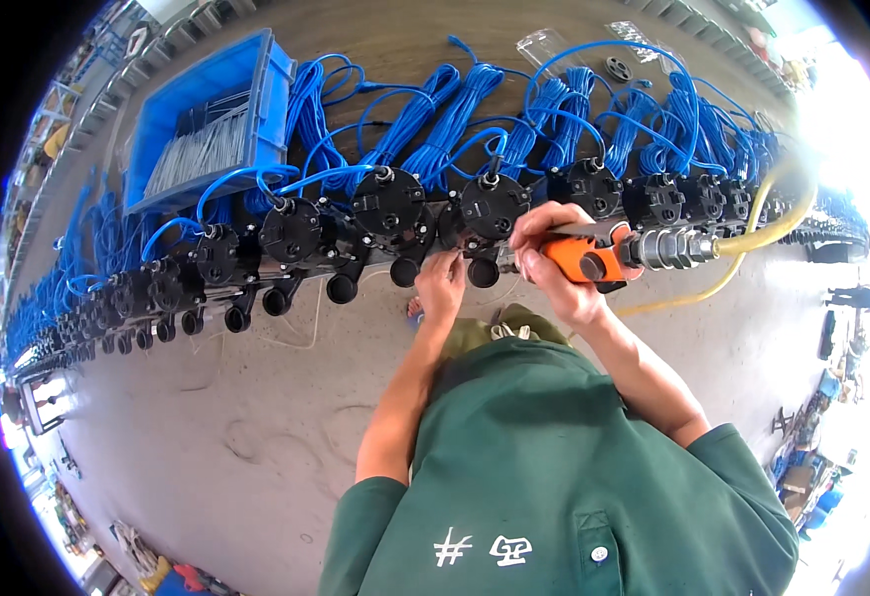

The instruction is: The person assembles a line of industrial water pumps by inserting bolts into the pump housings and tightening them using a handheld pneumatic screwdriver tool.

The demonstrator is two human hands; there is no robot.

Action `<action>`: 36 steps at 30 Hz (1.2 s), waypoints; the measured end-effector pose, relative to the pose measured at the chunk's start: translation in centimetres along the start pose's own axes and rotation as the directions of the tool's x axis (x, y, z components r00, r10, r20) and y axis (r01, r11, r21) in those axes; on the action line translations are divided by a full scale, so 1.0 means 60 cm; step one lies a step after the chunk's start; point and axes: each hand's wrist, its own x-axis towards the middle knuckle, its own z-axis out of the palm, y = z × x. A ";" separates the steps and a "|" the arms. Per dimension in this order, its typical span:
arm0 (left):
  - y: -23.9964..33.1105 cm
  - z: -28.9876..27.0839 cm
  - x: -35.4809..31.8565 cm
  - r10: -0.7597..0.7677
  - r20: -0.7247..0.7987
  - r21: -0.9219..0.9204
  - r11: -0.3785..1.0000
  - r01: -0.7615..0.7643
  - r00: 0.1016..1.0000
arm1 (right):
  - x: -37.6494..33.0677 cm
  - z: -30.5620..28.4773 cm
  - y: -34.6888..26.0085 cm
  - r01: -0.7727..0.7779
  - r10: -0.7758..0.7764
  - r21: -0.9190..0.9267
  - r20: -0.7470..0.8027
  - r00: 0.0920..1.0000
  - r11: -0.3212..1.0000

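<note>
My right hand [564, 288] is wrapped round an orange air tool [584, 258], held roughly level just right of a black pump [495, 207]. A metal coupling [668, 248] joins the tool to a yellow air hose [778, 230]. The tool's working end is hidden behind my fingers and the pump. My left hand [441, 286] is at the pump's near side, beside its short black outlet pipe [482, 271]. Its fingertips are pinched together; whatever they hold, if anything, is too small to make out. Blue cable [498, 149] comes out of the pump's top.
Similar black pumps [388, 202] line the bench edge on both sides. Behind them lie coiled blue cables [455, 119]. A blue crate [276, 104] at the far left holds thin grey rods. Clear plastic trays [544, 50] sit farther back. The yellow hose also hangs below the bench.
</note>
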 end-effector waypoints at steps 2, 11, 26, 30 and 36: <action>-0.002 0.000 0.000 -0.006 0.000 -0.019 1.000 0.006 1.000 | 0.024 0.011 0.012 0.078 -0.078 -0.012 0.036 0.996 0.997; 0.000 -0.004 0.001 0.046 -0.020 0.025 0.999 -0.045 0.999 | 0.044 0.021 0.053 0.080 -0.066 -0.121 0.118 0.991 0.989; 0.012 -0.002 -0.005 0.022 -0.027 0.071 0.997 -0.020 0.999 | 0.071 0.040 0.053 -0.024 0.022 0.045 0.041 0.999 0.999; 0.003 0.004 -0.010 0.042 -0.007 0.110 0.993 -0.041 0.999 | 0.081 0.045 0.036 0.154 -0.124 -0.084 0.289 0.949 0.985; 0.137 -0.107 0.033 -0.130 -0.125 0.063 0.988 0.139 0.984 | 0.076 0.020 -0.061 -0.022 0.015 0.030 0.219 0.975 0.999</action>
